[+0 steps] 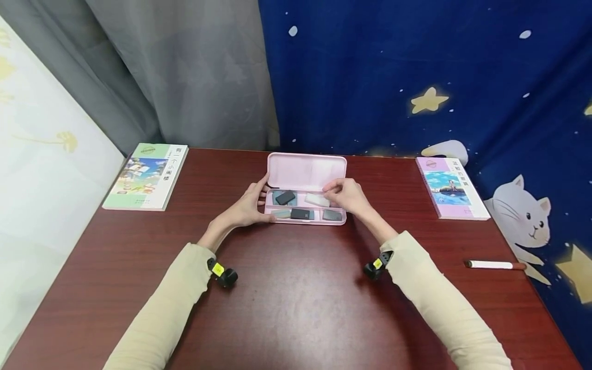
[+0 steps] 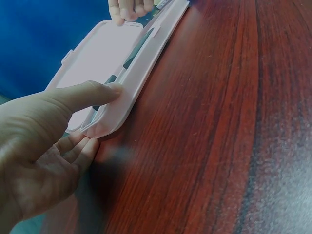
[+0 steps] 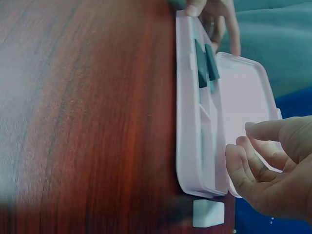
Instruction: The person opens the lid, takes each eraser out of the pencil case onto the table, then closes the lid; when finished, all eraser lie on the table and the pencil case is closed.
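Note:
A pink pencil case (image 1: pixel 305 222) lies on the table with its lid (image 1: pixel 296 170) raised at the back. My left hand (image 1: pixel 252 205) grips its left end, thumb on the front wall and fingers around the end. Over the right part of the case is my right hand (image 1: pixel 348 196), its fingers loosely bent near the lid; the right wrist view shows nothing between them. Beside its fingertips lies a white block (image 1: pixel 317 200) in the back compartment. Dark blocks (image 1: pixel 285 197) lie at the back left, and a black block (image 1: pixel 302 214) and a grey block (image 1: pixel 332 215) in front.
One book (image 1: pixel 143 177) lies at the back left of the table, another (image 1: pixel 452 188) at the back right. A white marker with brown ends (image 1: pixel 495 265) lies near the right edge. By the case's right end is a small white block (image 3: pixel 208 213). Curtains (image 1: pixel 342 77) hang behind.

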Demonstrator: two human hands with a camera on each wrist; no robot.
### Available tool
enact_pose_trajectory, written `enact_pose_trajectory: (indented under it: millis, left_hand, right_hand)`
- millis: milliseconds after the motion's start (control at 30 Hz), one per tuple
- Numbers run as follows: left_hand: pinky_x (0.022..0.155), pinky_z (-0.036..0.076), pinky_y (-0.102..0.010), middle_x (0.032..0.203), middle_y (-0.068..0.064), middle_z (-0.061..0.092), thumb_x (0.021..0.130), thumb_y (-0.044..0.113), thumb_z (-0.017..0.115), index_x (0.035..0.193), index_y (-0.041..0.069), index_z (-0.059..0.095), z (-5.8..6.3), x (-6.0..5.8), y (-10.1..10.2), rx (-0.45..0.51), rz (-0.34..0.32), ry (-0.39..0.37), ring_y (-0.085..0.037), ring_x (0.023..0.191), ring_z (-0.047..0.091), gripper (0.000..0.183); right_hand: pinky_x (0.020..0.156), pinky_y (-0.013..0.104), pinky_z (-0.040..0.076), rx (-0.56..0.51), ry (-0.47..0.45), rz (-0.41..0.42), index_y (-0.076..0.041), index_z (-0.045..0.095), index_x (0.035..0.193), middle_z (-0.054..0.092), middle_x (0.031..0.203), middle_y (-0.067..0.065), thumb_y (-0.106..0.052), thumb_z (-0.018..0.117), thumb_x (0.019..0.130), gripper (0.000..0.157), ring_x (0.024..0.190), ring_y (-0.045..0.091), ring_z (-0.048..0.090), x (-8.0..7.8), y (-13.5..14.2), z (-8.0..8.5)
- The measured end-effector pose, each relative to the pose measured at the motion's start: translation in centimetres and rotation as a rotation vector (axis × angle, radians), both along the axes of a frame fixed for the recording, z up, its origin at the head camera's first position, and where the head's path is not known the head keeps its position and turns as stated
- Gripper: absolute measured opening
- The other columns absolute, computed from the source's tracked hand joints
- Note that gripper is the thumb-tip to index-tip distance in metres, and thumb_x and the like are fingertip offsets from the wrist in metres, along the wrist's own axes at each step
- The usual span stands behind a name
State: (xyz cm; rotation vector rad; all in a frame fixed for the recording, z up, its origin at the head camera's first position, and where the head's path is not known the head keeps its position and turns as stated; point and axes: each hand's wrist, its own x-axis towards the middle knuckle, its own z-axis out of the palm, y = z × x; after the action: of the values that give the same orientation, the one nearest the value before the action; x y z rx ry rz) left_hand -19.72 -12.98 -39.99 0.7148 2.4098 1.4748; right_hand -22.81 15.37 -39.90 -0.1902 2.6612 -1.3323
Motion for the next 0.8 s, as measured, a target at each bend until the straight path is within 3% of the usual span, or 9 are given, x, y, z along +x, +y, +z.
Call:
enact_pose_trajectory:
  millis: [67, 200, 300, 467, 800]
  left_hand:
    - [0.102, 0.036, -0.055, 0.127, -0.036, 0.03, 0.071, -0.009, 0.077, 0.149, -0.01, 0.004, -0.2, -0.1, 0.0, 0.006, -0.001, 0.002, -0.048, 0.119, 0.034, 0.107]
    - [0.101, 0.039, -0.051, 0.126, -0.029, 0.032, 0.069, -0.003, 0.082, 0.152, -0.004, 0.004, -2.6, -1.4, -0.6, 0.005, 0.013, 0.021, -0.041, 0.117, 0.037, 0.114]
    - [0.1, 0.042, -0.047, 0.125, -0.024, 0.034, 0.068, 0.001, 0.085, 0.153, 0.003, 0.004, -4.2, -2.3, -1.0, -0.011, 0.027, 0.036, -0.034, 0.115, 0.04, 0.118]
    - [0.1, 0.043, -0.046, 0.126, -0.023, 0.035, 0.067, 0.001, 0.085, 0.153, 0.004, 0.004, -4.2, -2.3, -1.0, -0.019, 0.029, 0.038, -0.033, 0.115, 0.041, 0.119]
    - [0.099, 0.042, -0.049, 0.126, -0.026, 0.035, 0.067, 0.002, 0.085, 0.152, 0.003, -0.001, -3.9, -2.4, -0.7, -0.004, 0.029, 0.017, -0.038, 0.115, 0.042, 0.121]
  right_hand:
    - [0.061, 0.023, 0.053, 0.042, 0.027, 0.02, 0.0, 0.07, 0.1, 0.07, 0.086, 0.013, -0.006, 0.069, 0.086, 0.015, 0.071, 0.023, 0.067, -0.2, -0.4, -0.2]
    - [0.062, 0.022, 0.047, 0.135, 0.109, 0.077, -0.001, 0.072, 0.098, 0.07, 0.083, 0.01, -0.004, 0.068, 0.084, 0.014, 0.073, 0.017, 0.062, -0.5, -1.3, -0.5]
    - [0.069, 0.027, 0.049, 0.191, 0.156, 0.114, -0.001, 0.073, 0.096, 0.07, 0.084, 0.009, -0.002, 0.068, 0.084, 0.013, 0.078, 0.019, 0.063, -0.7, -2.0, -0.5]
    - [0.076, 0.032, 0.051, 0.239, 0.164, 0.135, 0.0, 0.073, 0.098, 0.07, 0.088, 0.01, -0.001, 0.067, 0.084, 0.015, 0.082, 0.02, 0.063, -0.8, -2.7, -0.6]
    - [0.069, 0.034, 0.05, 0.382, 0.202, 0.106, -0.006, 0.074, 0.095, 0.068, 0.083, 0.004, -0.002, 0.069, 0.08, 0.016, 0.083, 0.019, 0.06, -0.5, -3.4, -0.9]
